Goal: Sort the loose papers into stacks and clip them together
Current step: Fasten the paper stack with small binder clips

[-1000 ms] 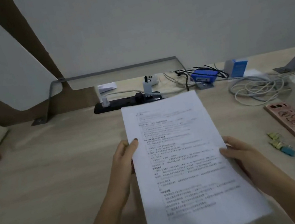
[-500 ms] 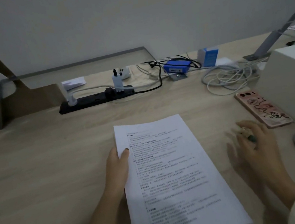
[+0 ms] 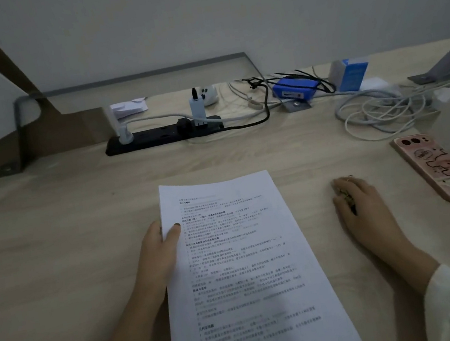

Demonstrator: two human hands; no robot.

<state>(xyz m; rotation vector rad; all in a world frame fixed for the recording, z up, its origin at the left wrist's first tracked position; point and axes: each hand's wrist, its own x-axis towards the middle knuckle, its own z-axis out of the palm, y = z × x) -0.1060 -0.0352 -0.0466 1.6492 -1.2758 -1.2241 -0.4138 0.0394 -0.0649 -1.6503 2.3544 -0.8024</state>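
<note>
Papers (image 3: 243,271) sit in one neat stack low over the desk (image 3: 54,258), well to the left of the pink phone (image 3: 440,167). I cannot tell if the stack lies flat or is lifted a little.

The left hand (image 3: 156,250) grips the stack by the edge that is far from the phone. Its thumb lies on top of the first sheet. The other fingers go under the sheets, where I cannot see them. I think it holds on this way so the sheets stay lined up and do not slide apart while the other hand is busy.

The right hand (image 3: 356,205) rests on the desk just left of the phone, between the phone and the papers. Its fingers are curled down around a small clip (image 3: 345,197) that looks yellow and dark. It is blurry, so I cannot tell if there is more than one in there. The hand is low and bent like this because it is picking the clip up off the desk.

The stack looks ready, but the clip is not on it yet. The clip would need to go to the top edge of the papers. The left hand should keep a firm hold then, or the sheets may slip.

A pile of white cables (image 3: 380,111) lies just behind the phone.
</note>
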